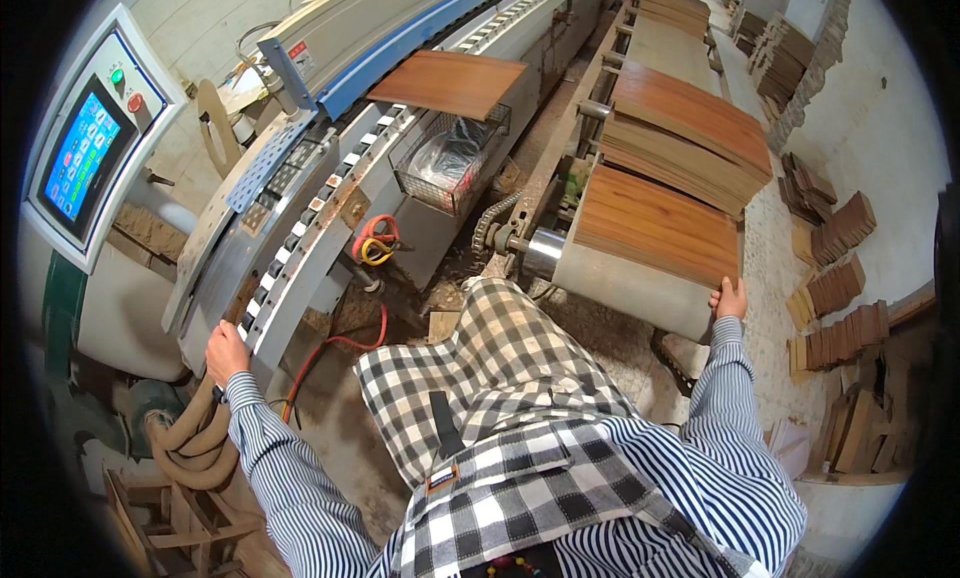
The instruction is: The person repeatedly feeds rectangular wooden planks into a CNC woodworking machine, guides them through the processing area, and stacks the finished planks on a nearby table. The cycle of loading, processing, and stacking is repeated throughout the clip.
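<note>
My left hand (228, 353) is closed over the near end of the roller rail (298, 240) on a long edge-banding machine. With bent fingers, my right hand (731, 300) grips the near right corner of a stack of wood-grain panels (655, 223); its fingertips are partly hidden. The stack lies on a grey conveyor belt (630, 293). Another reddish-brown panel (450, 82) sits flat across the machine's rail, farther along, with one end sticking out over a wire basket (452, 163).
A control panel with a lit screen (88, 153) stands at the left. Red and yellow coiled hoses (376, 240) hang beneath the rail. A chain and roller (540, 250) show at the conveyor's end. More panel stacks (690, 118) continue along it; wood bundles (842, 228) line the right wall.
</note>
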Demonstrator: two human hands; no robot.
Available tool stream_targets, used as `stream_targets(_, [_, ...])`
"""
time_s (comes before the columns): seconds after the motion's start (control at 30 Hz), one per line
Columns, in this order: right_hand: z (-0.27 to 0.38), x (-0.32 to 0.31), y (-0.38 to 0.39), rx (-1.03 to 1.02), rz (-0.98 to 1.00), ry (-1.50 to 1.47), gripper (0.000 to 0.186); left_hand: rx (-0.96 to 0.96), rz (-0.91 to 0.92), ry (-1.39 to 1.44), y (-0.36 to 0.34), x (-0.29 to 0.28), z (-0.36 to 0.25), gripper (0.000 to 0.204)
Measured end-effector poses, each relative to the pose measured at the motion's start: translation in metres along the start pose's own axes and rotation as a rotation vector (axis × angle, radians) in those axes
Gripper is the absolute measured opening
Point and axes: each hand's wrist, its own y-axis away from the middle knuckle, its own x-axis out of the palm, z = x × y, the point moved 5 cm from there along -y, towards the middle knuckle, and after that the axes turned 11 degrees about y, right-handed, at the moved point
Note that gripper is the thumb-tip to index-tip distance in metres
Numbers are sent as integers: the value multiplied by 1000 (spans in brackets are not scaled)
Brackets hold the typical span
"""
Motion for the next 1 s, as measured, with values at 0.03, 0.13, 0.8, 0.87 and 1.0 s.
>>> stream_targets(0.03, [-10, 0, -2, -58, -76, 5, 48, 0, 1, 3, -1, 1, 0, 45])
stream_targets(0.13, [-40, -2, -4, -138, -156, 8, 39, -4, 5, -1, -3, 5, 3, 45])
stream_targets(0.8, [17, 13, -19, -170, -270, 593, 45, 33, 10, -14, -7, 6, 13, 49])
stream_targets(0.87, [30, 4, 4, -107, -348, 731, 41, 38, 16, -20, -10, 9, 15, 49])
stream_targets(1.0, [19, 7, 25, -282, -412, 889, 37, 36, 30, -27, -10, 9, 11, 49])
